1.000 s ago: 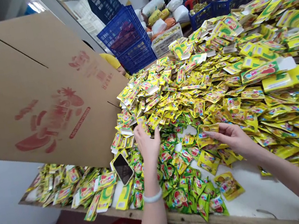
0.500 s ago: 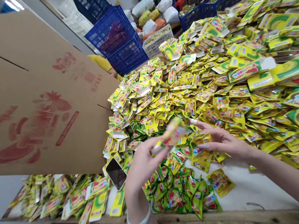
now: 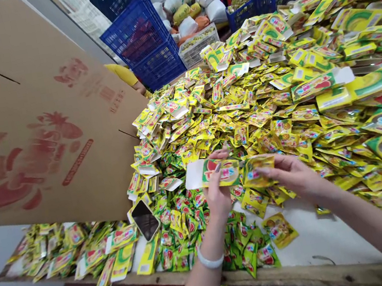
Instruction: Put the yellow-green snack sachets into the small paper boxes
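My left hand [image 3: 218, 192] pinches a flat yellow-and-green card pack [image 3: 214, 172] with a white end, held level over the table [image 3: 327, 242]. Right beside it, my right hand [image 3: 291, 174] grips a small yellow sachet [image 3: 257, 170] whose edge touches the card pack. Below both hands lies a heap of small green sachets [image 3: 206, 229]. A single yellow sachet [image 3: 279, 230] rests alone on the white tabletop near the front edge. A white bangle sits on my left wrist.
A huge pile of yellow packs [image 3: 276, 83] covers the table behind and to the right. A big cardboard sheet [image 3: 33, 126] leans at left, a dark phone [image 3: 145, 219] below it. Blue crates [image 3: 147, 42] and sacks stand behind. Another person's yellow sleeve [image 3: 123, 73] shows past the cardboard.
My left hand picked a card pack from the pile and brought it in front of me, now held flat. My right hand has kept its sachet and moved it against the pack.
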`<state>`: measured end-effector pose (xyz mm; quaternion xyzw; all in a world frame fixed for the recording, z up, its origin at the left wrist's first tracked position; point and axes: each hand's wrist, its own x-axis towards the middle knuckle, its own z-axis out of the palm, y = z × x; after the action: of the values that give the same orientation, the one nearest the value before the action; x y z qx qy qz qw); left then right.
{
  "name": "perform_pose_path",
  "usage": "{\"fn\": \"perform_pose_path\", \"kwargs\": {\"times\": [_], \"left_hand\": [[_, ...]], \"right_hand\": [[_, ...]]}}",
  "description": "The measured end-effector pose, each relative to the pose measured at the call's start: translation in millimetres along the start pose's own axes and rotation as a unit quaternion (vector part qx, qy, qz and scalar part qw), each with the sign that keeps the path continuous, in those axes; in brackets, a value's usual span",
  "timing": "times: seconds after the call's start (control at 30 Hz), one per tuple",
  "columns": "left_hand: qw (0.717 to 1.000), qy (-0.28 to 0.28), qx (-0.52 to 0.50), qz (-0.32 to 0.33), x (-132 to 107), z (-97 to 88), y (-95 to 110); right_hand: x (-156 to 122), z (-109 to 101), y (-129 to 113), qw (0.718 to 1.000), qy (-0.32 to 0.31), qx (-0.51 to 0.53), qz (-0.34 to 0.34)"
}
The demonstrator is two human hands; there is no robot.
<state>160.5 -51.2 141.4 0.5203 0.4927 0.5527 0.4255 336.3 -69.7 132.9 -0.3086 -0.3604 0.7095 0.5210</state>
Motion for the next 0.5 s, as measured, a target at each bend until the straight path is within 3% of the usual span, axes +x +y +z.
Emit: {"fn": "perform_pose_path", "kwargs": {"times": [0.07,0.23,0.37,0.5], "left_hand": [[1.000,-0.026,-0.016,-0.005,1.1,-7.2,3.0],[0.970,-0.208,0.001,-0.126,-11.9,-2.4,-0.5],[0.930,-0.312,0.020,-0.193,-24.5,6.5,-2.7],[0.921,-0.332,0.039,-0.199,-22.4,3.9,2.9]], "right_hand": [[0.8,-11.1,-8.7,0.997,0.045,-0.054,-0.044],[-3.6,-28.2,-13.8,0.986,0.068,-0.114,-0.104],[-6.7,-18.6,-15.0,0.953,0.012,-0.230,-0.199],[-6.9,-14.8,-20.5,0.877,-0.098,-0.408,-0.235]]}}
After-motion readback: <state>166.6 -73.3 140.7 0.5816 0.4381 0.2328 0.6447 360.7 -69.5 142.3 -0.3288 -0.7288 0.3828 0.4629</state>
